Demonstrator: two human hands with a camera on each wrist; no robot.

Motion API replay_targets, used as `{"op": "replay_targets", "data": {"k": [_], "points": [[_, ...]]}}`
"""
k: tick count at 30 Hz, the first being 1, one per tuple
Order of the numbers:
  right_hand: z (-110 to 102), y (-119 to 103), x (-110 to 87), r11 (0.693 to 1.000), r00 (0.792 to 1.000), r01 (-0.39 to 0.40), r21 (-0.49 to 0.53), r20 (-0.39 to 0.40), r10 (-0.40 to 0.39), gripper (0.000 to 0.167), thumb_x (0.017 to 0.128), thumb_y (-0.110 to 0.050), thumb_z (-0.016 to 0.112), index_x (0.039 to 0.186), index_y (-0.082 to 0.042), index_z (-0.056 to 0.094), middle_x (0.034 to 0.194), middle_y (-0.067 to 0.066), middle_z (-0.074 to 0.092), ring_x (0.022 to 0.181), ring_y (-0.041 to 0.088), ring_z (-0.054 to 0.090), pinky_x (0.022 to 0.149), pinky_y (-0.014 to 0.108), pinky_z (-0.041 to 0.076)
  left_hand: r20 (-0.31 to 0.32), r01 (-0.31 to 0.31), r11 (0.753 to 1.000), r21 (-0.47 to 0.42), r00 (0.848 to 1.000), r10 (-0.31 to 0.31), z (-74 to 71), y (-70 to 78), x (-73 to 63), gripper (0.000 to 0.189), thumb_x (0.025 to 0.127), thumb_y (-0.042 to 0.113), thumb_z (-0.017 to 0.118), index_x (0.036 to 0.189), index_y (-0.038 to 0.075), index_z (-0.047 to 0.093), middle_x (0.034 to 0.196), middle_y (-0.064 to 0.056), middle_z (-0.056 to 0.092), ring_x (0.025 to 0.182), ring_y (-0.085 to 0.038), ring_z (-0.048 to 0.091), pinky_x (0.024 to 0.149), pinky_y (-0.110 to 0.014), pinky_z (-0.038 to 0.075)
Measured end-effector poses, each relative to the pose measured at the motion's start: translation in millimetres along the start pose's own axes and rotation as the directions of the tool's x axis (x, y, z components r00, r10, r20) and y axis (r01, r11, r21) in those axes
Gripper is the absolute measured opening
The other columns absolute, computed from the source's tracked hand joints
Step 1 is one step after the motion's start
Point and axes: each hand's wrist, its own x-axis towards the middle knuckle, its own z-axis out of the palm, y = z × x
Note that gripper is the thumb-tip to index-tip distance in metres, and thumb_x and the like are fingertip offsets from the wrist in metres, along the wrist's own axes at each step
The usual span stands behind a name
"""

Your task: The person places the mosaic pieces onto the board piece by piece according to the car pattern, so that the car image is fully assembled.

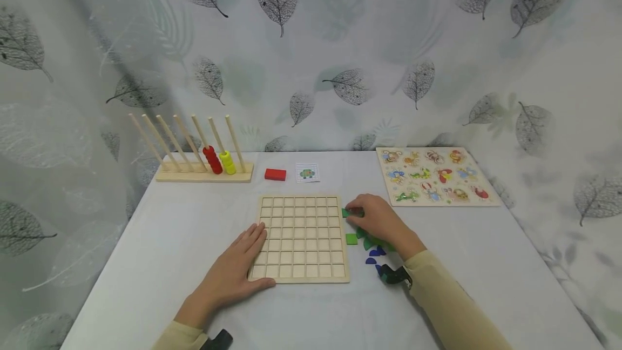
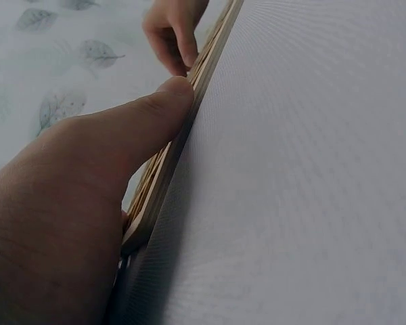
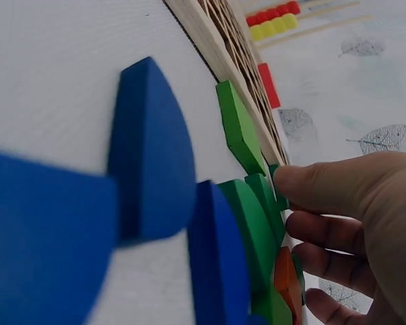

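A square wooden grid board (image 1: 299,243) with shallow bare cells lies in the middle of the table. My left hand (image 1: 237,263) rests at its front left corner, fingers extended on the left edge and thumb along the front edge. In the left wrist view the thumb (image 2: 152,112) presses on the board's rim. Beside the board's right edge, my right hand (image 1: 380,221) pinches a small dark green piece (image 3: 278,189) between thumb and fingers. Near that hand lie a light green square (image 1: 352,239), several green pieces (image 1: 367,244), an orange piece (image 3: 287,279) and blue half-round pieces (image 1: 371,261).
Behind the board stand a wooden peg rack (image 1: 204,177) with red beads (image 1: 211,159) and yellow beads (image 1: 227,162), a red block (image 1: 275,174) and a small picture card (image 1: 308,173). An animal puzzle board (image 1: 437,177) lies at the back right. A leaf-patterned curtain (image 1: 330,42) hangs behind the table.
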Motion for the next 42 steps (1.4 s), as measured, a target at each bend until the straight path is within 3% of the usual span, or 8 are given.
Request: {"op": "replay_targets", "data": {"k": [7, 15, 25, 30, 35, 42], "points": [[2.4, 1.4, 3.4, 1.0, 1.0, -0.02, -0.014, 0.008, 0.02, 0.025, 0.098, -0.02, 0.083, 0.122, -0.013, 0.082, 0.106, -0.006, 0.073, 0.098, 0.014, 0.067, 0.094, 0.042, 0.058, 0.023, 0.029, 0.999, -0.021, 0.999, -0.029, 0.6, -0.8, 0.0, 0.111, 0.093, 0.076, 0.068, 0.168, 0.0, 0.036, 0.177, -0.012, 0.029, 0.163, -0.031, 0.024, 0.127, -0.052, 0.031], [-3.2, -0.5, 0.6, 0.999, 0.999, -0.03, -0.045, 0.025, 0.031, 0.024, 0.1, -0.017, 0.08, 0.124, -0.016, 0.082, 0.098, -0.006, 0.068, 0.092, 0.017, 0.059, 0.087, 0.04, 0.054, 0.001, 0.021, 0.999, -0.031, 1.0, -0.021, 0.8, -1.5, -0.8, 0.111, 0.092, 0.075, 0.07, 0.167, 0.0, 0.037, 0.176, -0.012, 0.031, 0.163, -0.032, 0.026, 0.126, -0.053, 0.033], [0.5, -3.4, 2.4, 0.994, 0.999, -0.046, -0.104, -0.03, 0.043, 0.029, 0.094, -0.037, 0.087, 0.109, -0.013, 0.081, 0.089, -0.005, 0.067, 0.086, 0.019, 0.058, 0.083, 0.041, 0.053, 0.008, 0.023, 0.999, -0.027, 1.0, -0.022, 0.4, -1.7, -1.1, 0.111, 0.092, 0.076, 0.069, 0.167, 0.001, 0.038, 0.176, -0.012, 0.031, 0.163, -0.031, 0.026, 0.125, -0.053, 0.034], [2.4, -3.3, 4.1, 0.988, 0.998, -0.041, -0.149, -0.049, 0.034, 0.026, 0.094, -0.034, 0.087, 0.108, -0.012, 0.081, 0.087, -0.005, 0.067, 0.084, 0.019, 0.058, 0.08, 0.04, 0.053, -0.005, 0.012, 1.0, -0.017, 1.0, -0.012, 1.6, -1.7, -1.1, 0.11, 0.092, 0.076, 0.07, 0.167, 0.0, 0.039, 0.175, -0.013, 0.033, 0.162, -0.032, 0.028, 0.124, -0.052, 0.035], [2.1, -2.1, 4.0, 0.988, 0.998, -0.024, -0.155, -0.062, 0.014, 0.022, 0.095, -0.024, 0.086, 0.112, -0.011, 0.083, 0.097, -0.001, 0.071, 0.092, 0.021, 0.061, 0.086, 0.043, 0.054, -0.01, 0.015, 1.0, -0.02, 1.0, -0.015, 1.6, -1.1, -0.5, 0.111, 0.091, 0.076, 0.07, 0.167, 0.001, 0.039, 0.175, -0.013, 0.033, 0.162, -0.032, 0.028, 0.124, -0.053, 0.036], [0.6, -3.0, 2.8, 0.993, 0.998, -0.033, -0.11, -0.048, 0.027, 0.026, 0.095, -0.02, 0.085, 0.117, -0.008, 0.082, 0.113, 0.005, 0.076, 0.107, 0.026, 0.068, 0.098, 0.047, 0.056, 0.046, 0.051, 0.998, -0.048, 0.998, -0.049, 1.6, -2.4, 0.0, 0.114, 0.091, 0.079, 0.067, 0.17, 0.004, 0.034, 0.178, -0.008, 0.026, 0.165, -0.027, 0.02, 0.127, -0.05, 0.03]]}}
